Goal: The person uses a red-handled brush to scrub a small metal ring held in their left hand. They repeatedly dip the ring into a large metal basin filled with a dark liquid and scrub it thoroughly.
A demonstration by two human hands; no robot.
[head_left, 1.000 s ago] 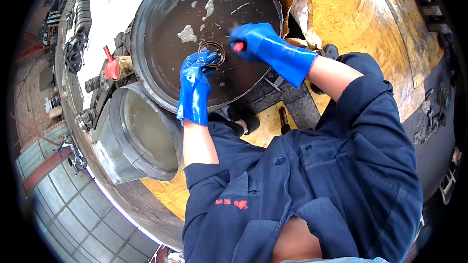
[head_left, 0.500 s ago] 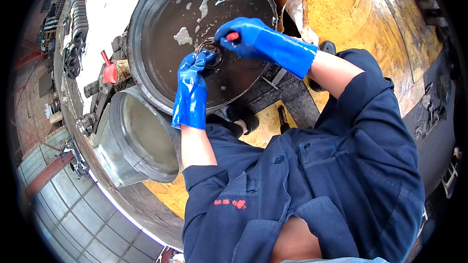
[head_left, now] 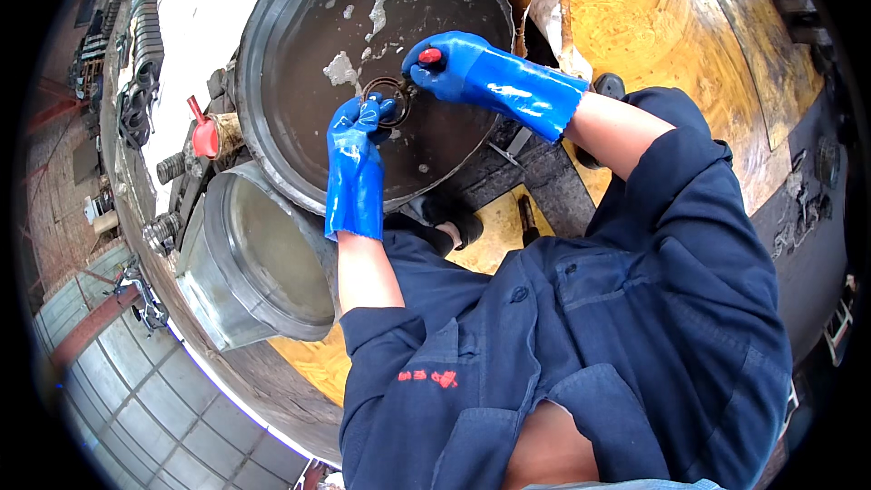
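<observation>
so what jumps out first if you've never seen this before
The bright blue gloves: the left hand and right hand meet over a big dark basin of foamy liquid, gripping a dark metal ring. The right hand also holds something red-tipped. A metal bucket sits lower left, beside the basin.

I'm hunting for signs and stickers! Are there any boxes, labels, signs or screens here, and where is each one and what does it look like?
Chest mark: small red embroidered patch on the front of the dark blue work jacket, low in the picture.
No packages, signs or screens show; the stacked things on the far left are too small and blurred to tell.
</observation>
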